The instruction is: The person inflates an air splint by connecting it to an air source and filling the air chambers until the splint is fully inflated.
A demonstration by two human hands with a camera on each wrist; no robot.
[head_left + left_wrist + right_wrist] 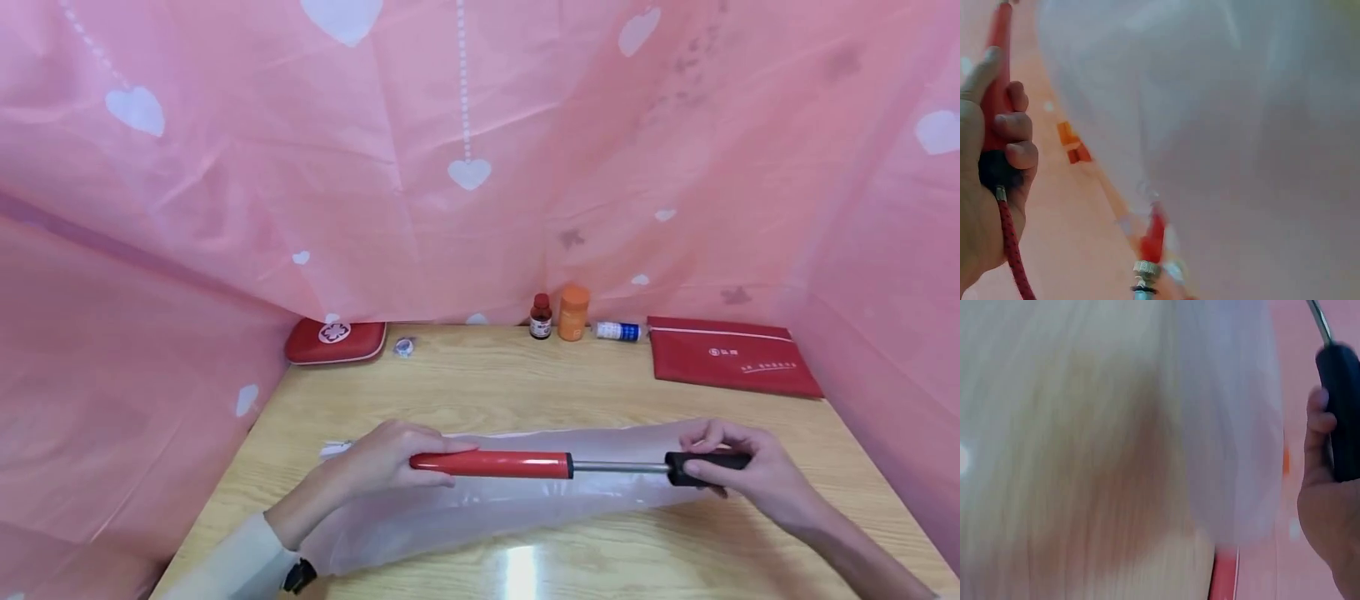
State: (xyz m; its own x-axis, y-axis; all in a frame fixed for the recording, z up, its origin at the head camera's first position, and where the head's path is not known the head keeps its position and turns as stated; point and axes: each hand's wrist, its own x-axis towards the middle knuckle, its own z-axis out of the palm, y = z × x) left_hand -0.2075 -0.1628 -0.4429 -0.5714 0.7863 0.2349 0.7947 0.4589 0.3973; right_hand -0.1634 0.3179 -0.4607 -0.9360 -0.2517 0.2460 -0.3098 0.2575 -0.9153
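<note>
Red hand pump (498, 464) lies level between the two hands, in front of a pale translucent bag (525, 504) above the wooden worktop (465, 379). Left hand (390, 458) grips the barrel near its end, its fingers (1015, 128) curled round it. Right hand (761, 471) holds the black handle (681, 469) with bent fingers, and a length of metal rod (621, 467) shows between handle and barrel. A red braided hose (1011, 247) comes out of the dark end cap (999, 169). Beside the bag, in the left wrist view, is a red nozzle (1154, 240) on a metal fitting (1145, 269); I cannot tell whether it enters the bag. Along the back stand a brown bottle (541, 318) and an orange jar (573, 315), with a blue-and-white tube (618, 332) and a red pouch (731, 354) to their right; a red case (336, 343) and a small roll (404, 347) lie to their left. Pink cloth (420, 242) with white hearts hangs behind
</note>
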